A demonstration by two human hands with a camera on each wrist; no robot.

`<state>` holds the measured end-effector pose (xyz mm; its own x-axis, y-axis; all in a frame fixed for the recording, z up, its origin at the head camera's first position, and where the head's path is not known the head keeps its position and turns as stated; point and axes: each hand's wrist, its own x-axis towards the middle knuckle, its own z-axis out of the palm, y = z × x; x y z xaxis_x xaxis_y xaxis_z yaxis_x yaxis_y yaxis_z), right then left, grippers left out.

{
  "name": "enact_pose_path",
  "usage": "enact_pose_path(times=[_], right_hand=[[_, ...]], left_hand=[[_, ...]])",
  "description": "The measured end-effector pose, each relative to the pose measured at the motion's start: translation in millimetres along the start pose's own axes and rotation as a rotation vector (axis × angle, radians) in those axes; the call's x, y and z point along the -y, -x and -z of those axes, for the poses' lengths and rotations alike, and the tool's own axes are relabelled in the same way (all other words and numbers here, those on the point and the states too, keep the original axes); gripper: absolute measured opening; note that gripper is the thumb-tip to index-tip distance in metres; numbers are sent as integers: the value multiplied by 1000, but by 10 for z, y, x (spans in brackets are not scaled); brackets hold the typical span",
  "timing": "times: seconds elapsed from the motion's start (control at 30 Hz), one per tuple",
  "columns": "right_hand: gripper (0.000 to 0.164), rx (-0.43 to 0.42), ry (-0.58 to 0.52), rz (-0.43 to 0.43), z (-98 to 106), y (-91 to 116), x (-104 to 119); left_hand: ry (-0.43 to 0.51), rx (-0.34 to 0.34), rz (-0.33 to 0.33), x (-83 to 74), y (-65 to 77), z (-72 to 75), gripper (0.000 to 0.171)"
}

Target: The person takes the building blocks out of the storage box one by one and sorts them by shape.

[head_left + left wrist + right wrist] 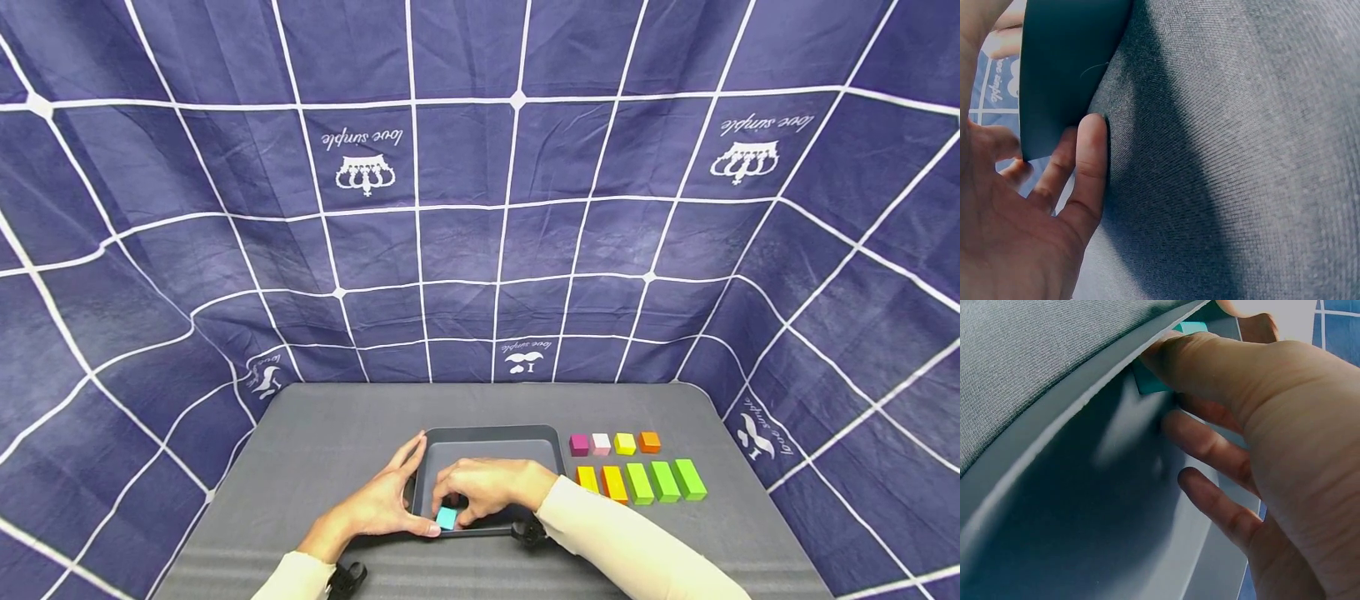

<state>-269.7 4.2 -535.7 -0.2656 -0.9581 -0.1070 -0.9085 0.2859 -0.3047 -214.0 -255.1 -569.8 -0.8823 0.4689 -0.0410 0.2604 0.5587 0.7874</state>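
A grey tray (491, 433) with a low rim lies on the table. In its front left corner is a small turquoise cube (446, 518). My right hand (483, 485) reaches down into the tray and pinches this cube between thumb and fingers. The right wrist view shows the cube (1150, 378) partly covered by the thumb, beside the tray's wall. My left hand (382, 504) holds the tray at its left side, thumb at the front corner and fingers spread along the outer wall. In the left wrist view, fingertips (1091, 134) touch that wall from outside.
Right of the tray stands a back row of small cubes: purple (579, 445), pink (601, 444), yellow (625, 443) and orange (649, 442). Before them lie several longer blocks, yellow-orange (614, 483) and green (664, 482). A blue checked curtain (465, 242) surrounds the grey table (345, 417).
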Motion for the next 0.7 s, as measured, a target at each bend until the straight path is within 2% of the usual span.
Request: enact_pose_path(times=[0.33, 0.63, 0.7], right_hand=[[33, -39, -43, -18, 10, 50, -23], [34, -91, -79, -8, 30, 110, -76], [34, -96, -88, -5, 36, 121, -83]], left_hand=[[8, -11, 5, 13, -5, -15, 152], [-66, -23, -5, 38, -18, -13, 154], [-44, -15, -4, 42, -22, -17, 154]])
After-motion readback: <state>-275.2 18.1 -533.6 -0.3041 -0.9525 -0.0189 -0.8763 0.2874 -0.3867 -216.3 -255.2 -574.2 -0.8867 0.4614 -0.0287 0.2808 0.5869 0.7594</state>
